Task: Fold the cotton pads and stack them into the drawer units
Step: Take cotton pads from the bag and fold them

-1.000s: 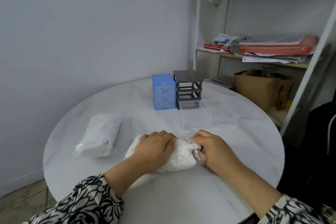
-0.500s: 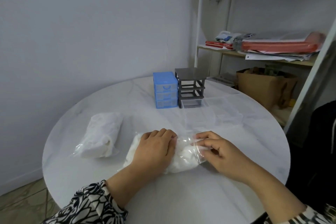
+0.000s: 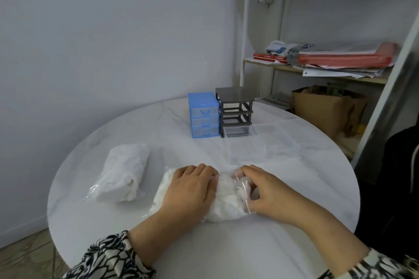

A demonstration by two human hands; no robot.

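A clear plastic bag of white cotton pads [image 3: 226, 204] lies near the front of the round white table [image 3: 294, 244]. My left hand [image 3: 189, 190] presses flat on the bag's left part. My right hand [image 3: 265, 190] pinches the bag's open right end, fingers curled into the plastic. A second bag of cotton pads [image 3: 123, 175] lies to the left, untouched. At the back stand a blue drawer unit [image 3: 203, 118] with its three drawers closed and a grey drawer frame [image 3: 234, 108] with only its lowest drawer in place.
Two clear loose drawers [image 3: 263, 145] lie on the table in front of the grey frame. A shelf rack [image 3: 317, 70] with papers and a brown paper bag [image 3: 326, 113] stands behind the table on the right. A wall runs along the left.
My right hand has shifted its fingers into the bag's open end. The left hand stays pressed on the bag. The camera has dipped slightly.
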